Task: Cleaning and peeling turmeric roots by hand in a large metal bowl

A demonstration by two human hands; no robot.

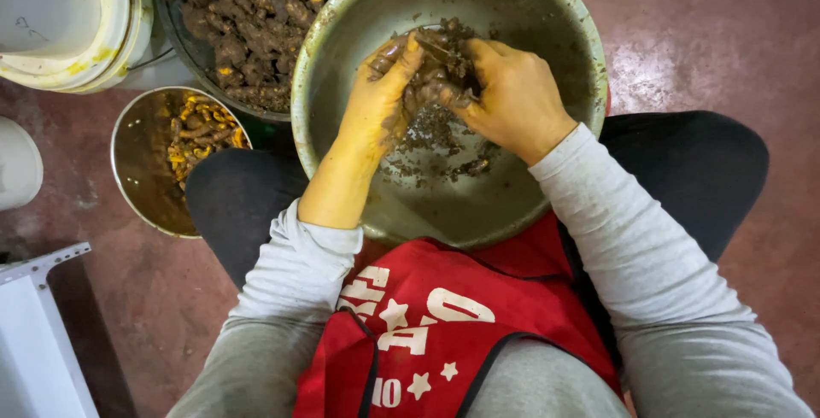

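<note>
A large metal bowl (547, 51) rests on my lap, its bottom scattered with dark peel scraps (431, 140). Over the bowl both hands hold a muddy brown root (440, 64). My left hand (380, 98), stained yellow, grips the root from the left with the thumb up. My right hand (512, 98) closes on it from the right. Whether a tool sits in either hand is hidden by the fingers.
A basin of unpeeled muddy roots (252, 17) stands behind the bowl. A smaller steel bowl (141, 157) with peeled orange-yellow roots (201, 132) sits on the red floor at left. A white bucket (73, 21) is at top left, a white stool edge (38, 333) at bottom left.
</note>
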